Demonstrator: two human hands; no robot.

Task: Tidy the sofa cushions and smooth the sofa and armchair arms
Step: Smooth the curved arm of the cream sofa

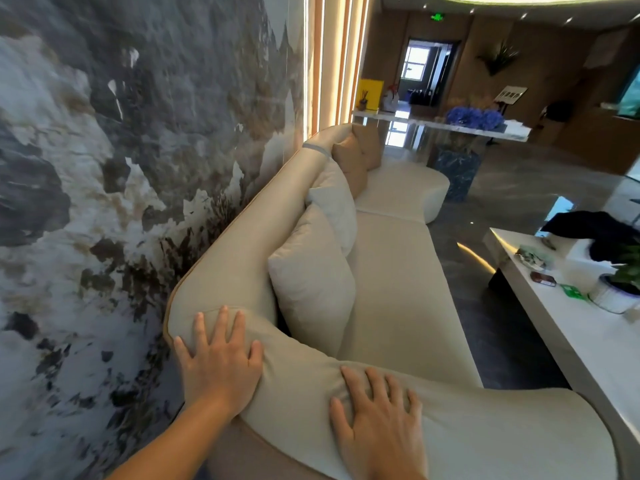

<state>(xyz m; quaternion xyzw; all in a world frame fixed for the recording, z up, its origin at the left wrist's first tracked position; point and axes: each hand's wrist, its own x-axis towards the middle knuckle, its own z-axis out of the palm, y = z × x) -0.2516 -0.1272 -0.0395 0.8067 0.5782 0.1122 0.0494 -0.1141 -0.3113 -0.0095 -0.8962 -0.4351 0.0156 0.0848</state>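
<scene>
A long cream sofa [394, 282] runs along the wall away from me. Its near arm [485, 420] curves across the bottom of the view. My left hand [220, 362] lies flat, fingers spread, on the corner where the arm meets the backrest. My right hand [377, 414] presses flat on the arm's top, fingers apart. Two cream cushions [311, 282] [337, 199] lean upright against the backrest. Beyond them stand tan cushions [355, 161] near the far end.
A marble-patterned wall [121, 168] stands close behind the sofa on the left. A white coffee table [568, 327] at right holds a potted plant [620, 289], a dark cloth and small items. Glossy dark floor [460, 265] separates table and sofa. A counter with blue flowers [474, 117] lies farther back.
</scene>
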